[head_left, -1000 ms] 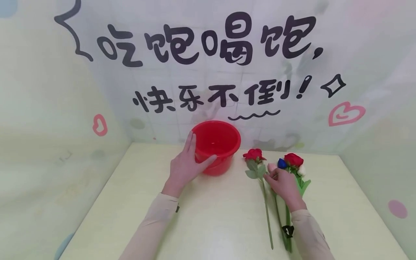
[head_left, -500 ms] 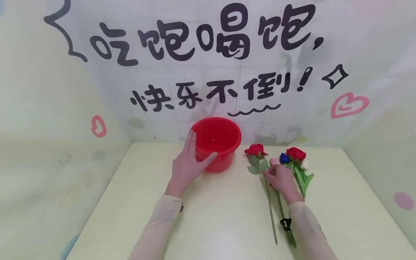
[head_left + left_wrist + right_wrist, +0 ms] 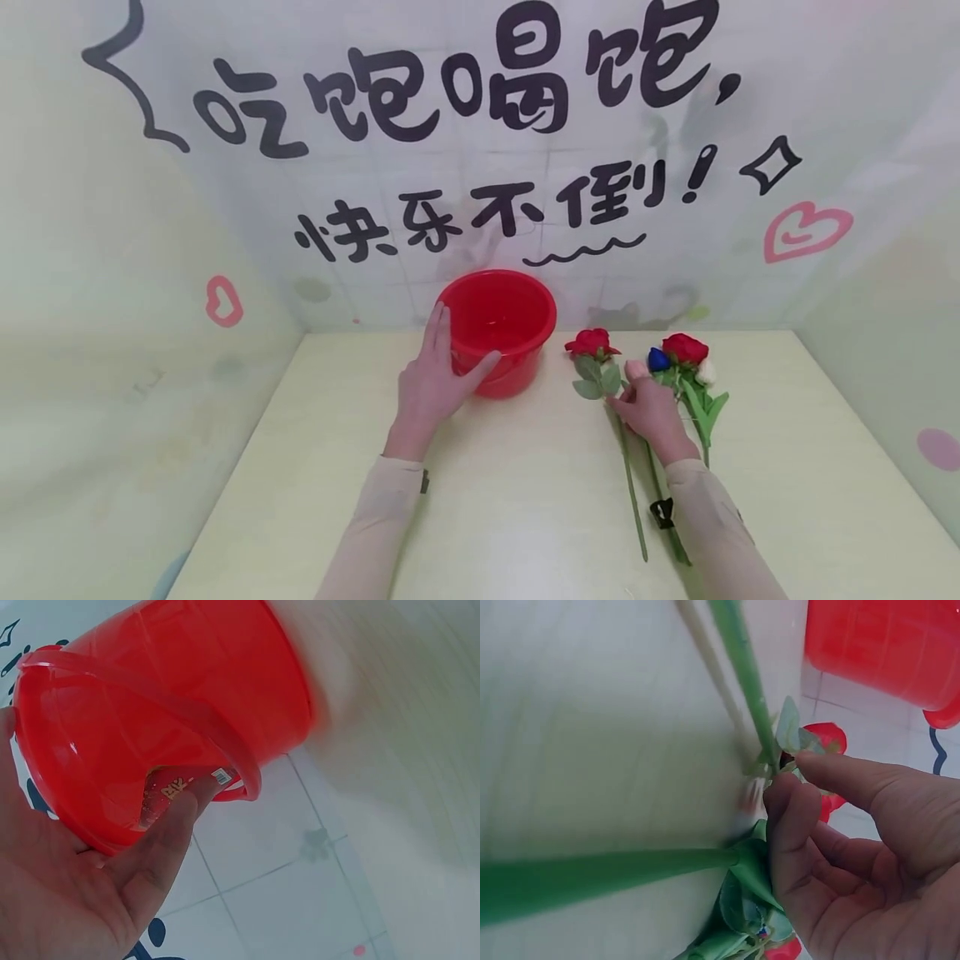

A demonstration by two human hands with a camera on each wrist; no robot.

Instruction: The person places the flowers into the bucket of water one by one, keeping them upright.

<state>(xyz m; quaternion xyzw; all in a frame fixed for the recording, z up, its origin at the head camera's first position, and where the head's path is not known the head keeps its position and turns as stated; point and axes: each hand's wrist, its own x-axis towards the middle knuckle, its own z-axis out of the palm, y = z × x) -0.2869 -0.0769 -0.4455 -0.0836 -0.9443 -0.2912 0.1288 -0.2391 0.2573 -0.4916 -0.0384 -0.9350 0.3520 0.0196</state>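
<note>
Pinching the red rose (image 3: 592, 344), bloom around 11 o'clock: right hand (image 3: 654, 417). Left hand (image 3: 433, 390) just splayed against the red bucket (image 3: 501, 333), 2 o'clock.

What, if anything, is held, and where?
Right hand: the separate red rose, by its stem near the leaves. Left hand touches the red bucket at rim and side.

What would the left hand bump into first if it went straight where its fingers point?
For the left hand, most likely the red bucket, which its thumb seems to touch; beyond stands the wall, though the gap is hard to judge.
</note>
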